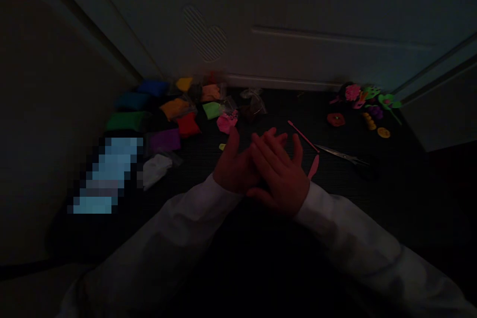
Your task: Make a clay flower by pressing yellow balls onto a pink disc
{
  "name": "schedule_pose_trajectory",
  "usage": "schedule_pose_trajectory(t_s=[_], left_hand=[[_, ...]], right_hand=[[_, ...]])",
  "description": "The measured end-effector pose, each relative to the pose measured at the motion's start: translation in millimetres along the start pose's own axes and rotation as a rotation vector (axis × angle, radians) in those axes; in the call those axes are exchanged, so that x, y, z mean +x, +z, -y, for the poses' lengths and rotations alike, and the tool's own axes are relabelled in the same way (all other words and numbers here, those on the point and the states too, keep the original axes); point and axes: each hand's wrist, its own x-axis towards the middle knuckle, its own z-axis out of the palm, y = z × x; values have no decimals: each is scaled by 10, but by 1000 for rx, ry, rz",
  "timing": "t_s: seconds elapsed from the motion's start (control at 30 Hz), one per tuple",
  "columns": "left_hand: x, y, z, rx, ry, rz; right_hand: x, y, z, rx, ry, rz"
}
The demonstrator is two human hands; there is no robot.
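My right hand lies flat across my left hand, palm against palm, just above a dark mat. The fingers of both hands are stretched out. Whether anything sits between the palms is hidden. A small pink flat tool pokes out beside my right hand. A thin pink stick and a pair of scissors lie on the mat just beyond my right hand. A tiny yellow bit lies near my left fingertips. Both arms wear white sleeves.
Several coloured clay packets lie at the back left, among them blue, green, purple, red, orange and white. Small clay figures stand at the back right. A pale door closes the far side. The scene is very dark.
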Motion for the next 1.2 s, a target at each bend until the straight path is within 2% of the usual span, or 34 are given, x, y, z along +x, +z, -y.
schedule_pose_trajectory(t_s=[0.1,0.2,0.33,0.47,0.57,0.67,0.8,0.87,0.93,1.07,1.13,1.2], left_hand=[[-39,-20,-83,-13,75,84],[-35,-39,-141,-5,165,68],[24,-16,-40,14,109,-32],[15,8,18,-14,-2,-19],[-29,-4,-75,-25,93,25],[-36,-22,-158,-15,187,42],[19,-11,-89,7,132,-27],[33,0,-26,1,66,-63],[25,0,0,-12,36,-44],[-11,-30,-69,-29,139,31],[-9,-36,-102,-23,177,5],[5,-26,-96,-14,154,-38]], right_hand=[[2,21,-20,-8,50,37],[-6,22,16,28,-33,66],[-21,6,44,52,-126,32],[-19,8,-12,-8,3,3],[-16,9,-29,-19,51,36],[-20,-1,5,24,-35,92],[-25,-3,34,58,-132,109],[-23,6,12,37,-83,65],[-20,11,-23,8,-7,42],[-20,-4,-48,-7,41,55],[-22,-13,-23,4,5,59],[-23,-11,7,17,-32,56]])
